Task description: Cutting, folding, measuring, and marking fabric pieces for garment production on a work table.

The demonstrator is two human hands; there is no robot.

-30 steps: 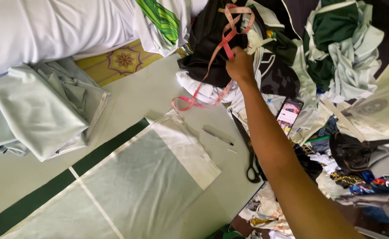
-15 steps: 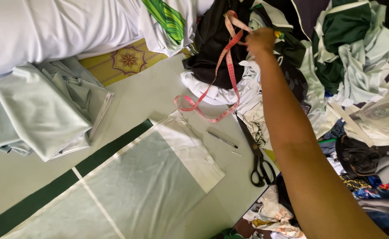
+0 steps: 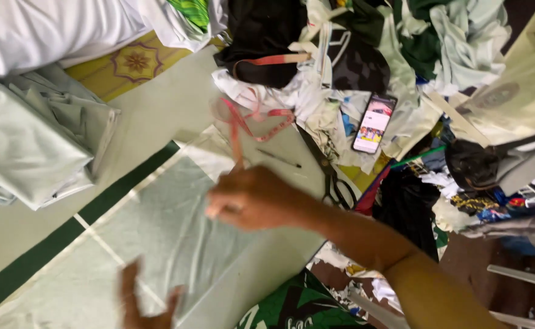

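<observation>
Right hand (image 3: 252, 198), grip pinching the pink measuring tape (image 3: 249, 119), hovers mid-frame over pale green fabric (image 3: 170, 225); left hand (image 3: 142, 304), fingers spread, bottom left. Scissors (image 3: 331, 176) untouched; nothing measured yet.

Black-handled scissors (image 3: 333, 176) lie on the surface (image 3: 151, 116) beside a dark pencil (image 3: 278, 158). A smartphone (image 3: 374, 123), screen lit, rests on the heap of fabric scraps (image 3: 401, 55). Folded pale green cloth (image 3: 30, 146) sits far left, near a yellow patterned mat (image 3: 130, 64).
</observation>
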